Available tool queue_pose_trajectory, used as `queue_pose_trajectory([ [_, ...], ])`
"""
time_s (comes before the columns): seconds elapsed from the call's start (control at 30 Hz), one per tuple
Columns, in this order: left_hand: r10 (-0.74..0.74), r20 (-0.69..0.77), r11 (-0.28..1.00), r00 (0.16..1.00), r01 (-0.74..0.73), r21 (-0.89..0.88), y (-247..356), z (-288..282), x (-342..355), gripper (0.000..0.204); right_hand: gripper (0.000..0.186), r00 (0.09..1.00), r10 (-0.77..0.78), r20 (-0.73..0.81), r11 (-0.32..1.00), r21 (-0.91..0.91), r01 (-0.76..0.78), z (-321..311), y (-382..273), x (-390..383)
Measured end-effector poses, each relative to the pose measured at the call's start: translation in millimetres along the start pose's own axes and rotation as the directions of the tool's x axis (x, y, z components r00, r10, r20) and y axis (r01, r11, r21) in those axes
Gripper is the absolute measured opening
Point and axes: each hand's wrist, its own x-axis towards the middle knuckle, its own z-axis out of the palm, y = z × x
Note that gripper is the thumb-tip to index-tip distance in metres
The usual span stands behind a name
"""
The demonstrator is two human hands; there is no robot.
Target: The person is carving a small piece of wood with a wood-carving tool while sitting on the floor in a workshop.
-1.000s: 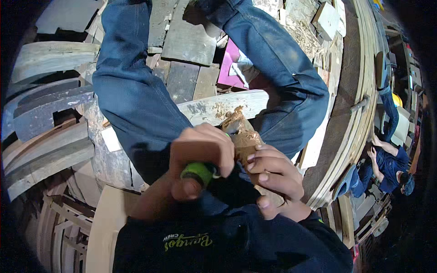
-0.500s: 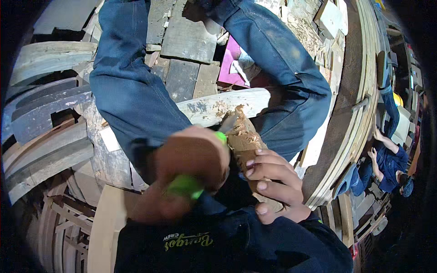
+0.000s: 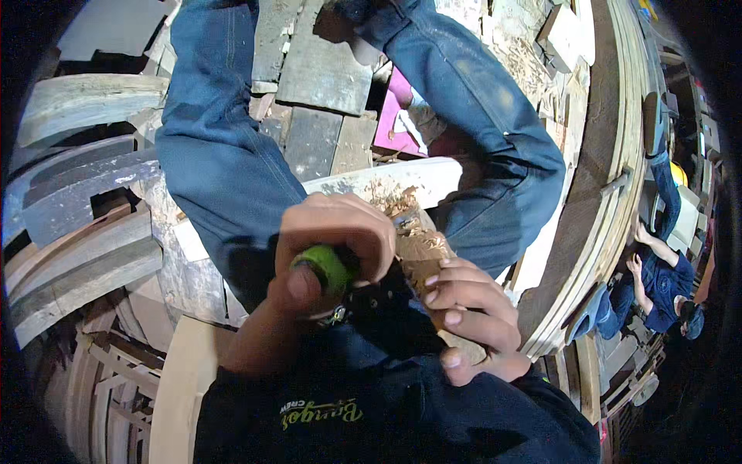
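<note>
My left hand (image 3: 340, 236) is closed around the green handle (image 3: 331, 269) of a cutting tool. Its working end is mostly hidden by my fist and the wood. Against that fist, on its right, lies a brown carved piece of wood (image 3: 423, 254) with curled shavings at its far end. My right hand (image 3: 483, 317) grips the near part of this piece, fingers over its right side and thumb by the lower end. Beneath the far end, a pale board (image 3: 440, 176) lies between my legs, with shavings scattered on it.
My bent legs (image 3: 224, 155) frame the work on both sides. Curved boards (image 3: 93, 185) are stacked at the left, long planks (image 3: 610, 178) run along the right. A pink sheet (image 3: 398, 116) lies ahead among floor boards. Another person (image 3: 657, 286) sits at the far right.
My left hand, blurred before, has moved forward with the tool, and the green handle's butt now shows clearly. My right hand keeps its hold on the wood, almost in place.
</note>
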Motion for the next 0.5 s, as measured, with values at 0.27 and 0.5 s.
queue_pose_trajectory([
  [0.27,-0.041,0.016,0.999,0.999,0.040,0.037,9,23,2,0.056,0.024,0.995,-0.015,0.098,0.999,-0.043,0.019,1,-5,0],
  [0.5,0.010,0.146,0.985,0.989,-0.036,0.170,22,2,-1,0.031,0.027,0.988,-0.009,0.152,0.999,-0.040,0.015,-1,-8,0],
])
